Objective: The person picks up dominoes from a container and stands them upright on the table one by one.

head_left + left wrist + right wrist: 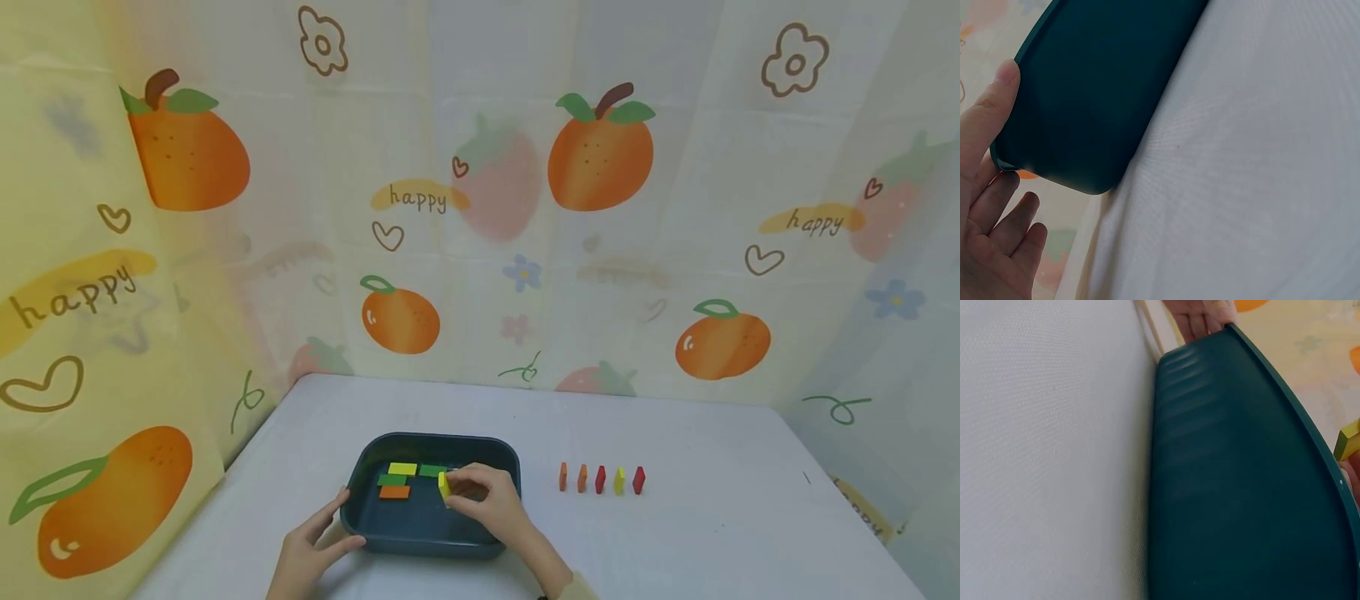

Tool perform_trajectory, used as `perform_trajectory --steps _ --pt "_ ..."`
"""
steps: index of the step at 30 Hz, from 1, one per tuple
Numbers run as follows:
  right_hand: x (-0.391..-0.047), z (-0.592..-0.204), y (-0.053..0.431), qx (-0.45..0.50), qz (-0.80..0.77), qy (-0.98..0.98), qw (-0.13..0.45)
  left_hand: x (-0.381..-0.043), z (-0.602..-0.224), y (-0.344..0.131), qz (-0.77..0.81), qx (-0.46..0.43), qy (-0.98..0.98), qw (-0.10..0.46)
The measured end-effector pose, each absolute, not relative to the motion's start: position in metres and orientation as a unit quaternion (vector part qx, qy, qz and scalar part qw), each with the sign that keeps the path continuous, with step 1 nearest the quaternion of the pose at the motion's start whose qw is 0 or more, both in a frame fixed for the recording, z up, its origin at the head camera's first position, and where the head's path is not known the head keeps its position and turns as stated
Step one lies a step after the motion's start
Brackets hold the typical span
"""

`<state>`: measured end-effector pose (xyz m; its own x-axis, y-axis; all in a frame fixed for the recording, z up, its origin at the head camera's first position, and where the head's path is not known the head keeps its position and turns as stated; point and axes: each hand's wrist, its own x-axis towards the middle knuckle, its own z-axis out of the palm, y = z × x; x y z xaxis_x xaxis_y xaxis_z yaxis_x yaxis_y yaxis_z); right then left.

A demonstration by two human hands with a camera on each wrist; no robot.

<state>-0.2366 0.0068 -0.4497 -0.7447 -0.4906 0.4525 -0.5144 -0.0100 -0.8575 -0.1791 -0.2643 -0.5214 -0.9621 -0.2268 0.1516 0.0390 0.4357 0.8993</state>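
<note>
Head view: my left grip (309,546) braces the near-left corner of the dark green tray (427,548), fingers nearly straight at the side wall, thumb at the front rim, nothing pinched. The tray looks stiff, smooth and probably light enough to slide, so that corner suits steadying it. Right of this grip, inside the tray, lie a flat orange tile (394,492), a flat green tile (392,481), a flat yellow tile (402,469) and a second green tile (431,471); I'd lift any of those by its edges.

My right grip (489,502) is closed to a narrow pinch on the held yellow tile (444,485), roughly upright over the tray; I judge it light, rigid and slightly slippery. Tray floor shows on the near side of that grip, and the right wall passes beneath it, an edge to clear.

Farther right of this grip, past a strip of bench (538,508), stand a first orange upright (563,477), a second orange upright (582,478), a red upright (600,480), a yellow upright (618,481) and the last red upright (639,481). They'd topple easily; I'd pinch from above, using the gaps between.
</note>
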Motion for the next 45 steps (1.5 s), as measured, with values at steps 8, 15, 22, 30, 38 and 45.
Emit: perform_trajectory --steps 8,15,22,30,38,45 --pt "-0.238 -0.454 0.016 0.349 0.619 -0.703 0.014 -0.179 -0.521 -0.264 -0.53 0.057 -0.837 0.123" --pt "-0.239 -0.455 0.024 0.342 0.621 -0.705 0.013 -0.177 -0.52 -0.264 -0.533 0.061 -0.835 0.12" --pt "-0.237 -0.454 0.031 0.334 0.619 -0.711 0.016 -0.178 -0.519 -0.264 -0.539 0.067 -0.833 0.11" --pt "-0.237 -0.455 0.041 0.326 0.617 -0.716 0.024 -0.178 -0.518 -0.263 -0.538 0.068 -0.833 0.107" --pt "-0.24 -0.458 0.051 0.335 0.607 -0.719 0.041 -0.179 -0.518 -0.263 -0.536 0.069 -0.835 0.104" --pt "-0.239 -0.459 0.06 0.321 0.61 -0.724 0.04 -0.18 -0.518 -0.263 -0.542 0.077 -0.831 0.096"
